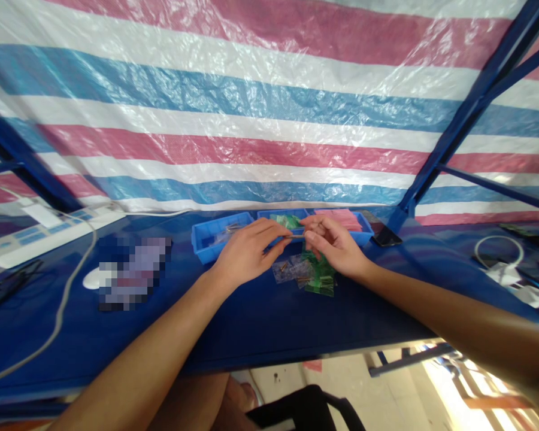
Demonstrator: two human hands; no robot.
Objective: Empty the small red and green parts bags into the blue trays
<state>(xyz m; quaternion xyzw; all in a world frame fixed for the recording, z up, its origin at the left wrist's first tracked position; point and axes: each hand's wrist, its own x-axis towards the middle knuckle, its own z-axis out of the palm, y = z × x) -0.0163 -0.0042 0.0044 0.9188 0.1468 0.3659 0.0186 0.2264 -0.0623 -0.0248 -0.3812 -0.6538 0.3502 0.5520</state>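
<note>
Between my two hands, above the blue table, is a small thin stick-like piece (298, 236). My left hand (251, 248) pinches its left end, fingers pressed together. The other end meets the curled fingers of my right hand (330, 239). Just below them lie a small clear bag (284, 269) with tiny parts in it and green plastic bags (320, 285). Behind the hands stand blue bins: the left one (203, 245) holds clear bags, the middle one (263, 213) green bags, and the right one (366, 235) pink sheets or bags (341, 218).
A dark phone-like object (387, 235) lies right of the bins. On the left are a partly pixelated item (137, 269), a white round object (92, 278), a cable (65, 299) and a power strip (49, 236). A striped sheet (251, 120) hangs behind the table (251, 323).
</note>
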